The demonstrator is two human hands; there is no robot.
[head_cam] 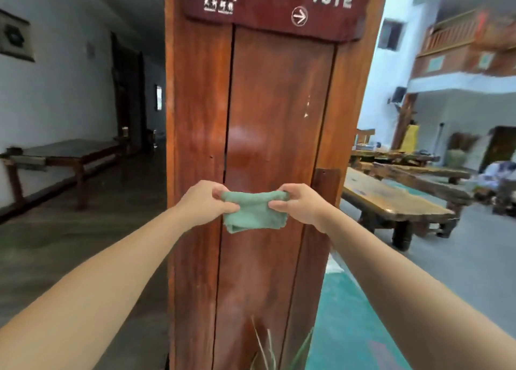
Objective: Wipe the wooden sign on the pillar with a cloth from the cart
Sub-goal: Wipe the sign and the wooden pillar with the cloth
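Head view: we stand facing a wooden pillar (279, 146), both bare forearms stretched forward and converging at mid-frame. Our left hand (206, 202) and right hand (298, 204) sit level with each other, close in front of the pillar's face, and between them we hold a folded green cloth (254, 211) — each hand pinching an upper corner, thumb underneath and fingers curled over the top edge, so the cloth is drawn taut along its top and hangs loose below. Whether it touches the wood, we cannot tell. The wooden sign (279, 6), dark red with white room numbers and an arrow pointing right, is fixed high on the pillar, well above our hands. A long wooden table (391, 202) stands to the right — a low bench (64, 154) along the left wall.
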